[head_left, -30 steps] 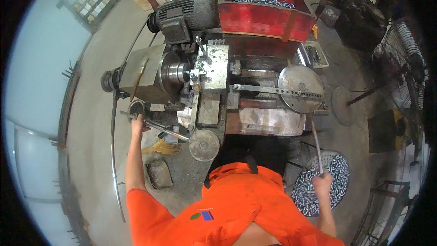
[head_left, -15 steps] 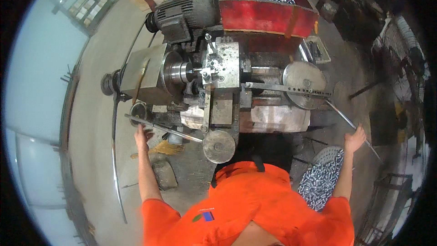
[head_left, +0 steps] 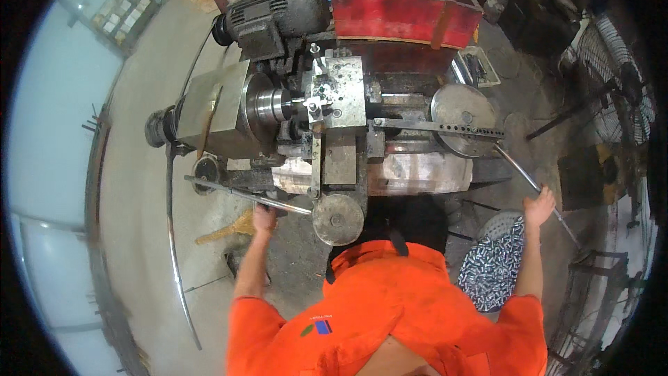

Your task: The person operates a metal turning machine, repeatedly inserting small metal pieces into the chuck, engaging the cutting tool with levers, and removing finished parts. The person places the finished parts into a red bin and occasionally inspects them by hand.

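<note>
A small lathe-like machine stands before me, with a round metal chuck (head_left: 273, 106) facing a steel tool block (head_left: 344, 90). My right hand (head_left: 539, 207) is closed around a long metal lever (head_left: 516, 166), which slants out from a large round disc (head_left: 465, 108) on the right. Just under a second lever (head_left: 243, 195), my left hand (head_left: 264, 218) reaches toward the machine's lower front. Its fingertips are hidden behind or beside that rod, so its grip cannot be made out. The second lever joins a smaller disc (head_left: 337, 221).
A red bin (head_left: 403, 17) of small metal parts sits behind the machine, beside a motor (head_left: 278, 14). To my lower right is a basket (head_left: 502, 224) heaped with shiny metal cylinders. A broom head (head_left: 233, 228) lies at left, and a fan (head_left: 616, 73) stands far right.
My left hand has moved right, from near the outer end of the left lever to just below its middle. My right hand stays on its lever. The whole view has shifted slightly.
</note>
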`<control>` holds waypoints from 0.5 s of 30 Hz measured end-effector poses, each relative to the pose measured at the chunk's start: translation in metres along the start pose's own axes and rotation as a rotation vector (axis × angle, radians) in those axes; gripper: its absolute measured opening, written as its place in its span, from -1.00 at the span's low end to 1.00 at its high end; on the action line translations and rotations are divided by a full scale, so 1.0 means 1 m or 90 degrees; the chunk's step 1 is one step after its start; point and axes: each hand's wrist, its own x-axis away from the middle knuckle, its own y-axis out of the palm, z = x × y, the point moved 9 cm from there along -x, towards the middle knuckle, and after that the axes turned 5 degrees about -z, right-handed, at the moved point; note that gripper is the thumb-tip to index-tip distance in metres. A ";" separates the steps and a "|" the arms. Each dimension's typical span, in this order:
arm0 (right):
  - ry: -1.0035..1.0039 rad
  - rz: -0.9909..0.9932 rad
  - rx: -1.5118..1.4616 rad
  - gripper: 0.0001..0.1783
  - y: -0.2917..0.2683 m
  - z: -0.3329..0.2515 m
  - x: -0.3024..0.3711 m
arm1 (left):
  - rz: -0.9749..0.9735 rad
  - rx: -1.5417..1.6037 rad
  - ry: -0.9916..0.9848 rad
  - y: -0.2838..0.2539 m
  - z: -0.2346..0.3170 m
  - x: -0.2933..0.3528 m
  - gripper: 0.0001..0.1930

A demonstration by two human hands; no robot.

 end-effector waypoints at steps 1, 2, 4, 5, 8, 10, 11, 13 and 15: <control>-0.002 0.003 0.005 -0.37 0.001 0.004 -0.001 | -0.076 -0.116 -0.005 -0.011 0.002 -0.003 -0.46; -0.012 0.006 0.007 -0.37 0.002 0.004 -0.003 | -0.149 -0.229 -0.015 -0.021 -0.002 0.000 -0.47; -0.001 -0.064 -0.117 -0.37 0.011 0.015 -0.010 | -0.173 -0.310 0.035 -0.038 0.005 0.002 -0.45; -0.004 -0.098 -0.178 -0.37 0.012 0.018 -0.017 | -0.184 -0.344 0.057 -0.037 0.012 0.006 -0.44; 0.011 -0.073 -0.468 -0.42 -0.007 0.011 -0.031 | -0.167 -0.293 -0.006 -0.042 0.020 0.024 -0.43; 0.030 -0.166 -0.543 -0.44 -0.018 -0.025 -0.057 | -0.151 -0.182 0.001 -0.060 0.031 0.037 -0.48; -0.017 -0.162 -0.590 -0.46 -0.033 -0.054 -0.063 | -0.188 -0.166 0.027 -0.070 0.036 0.040 -0.49; -0.173 -0.107 -0.696 -0.48 -0.074 -0.130 -0.080 | -0.202 -0.077 0.073 -0.101 0.038 0.046 -0.52; -0.335 -0.062 -0.728 -0.50 -0.120 -0.220 -0.085 | -0.114 0.017 0.068 -0.154 0.027 0.052 -0.56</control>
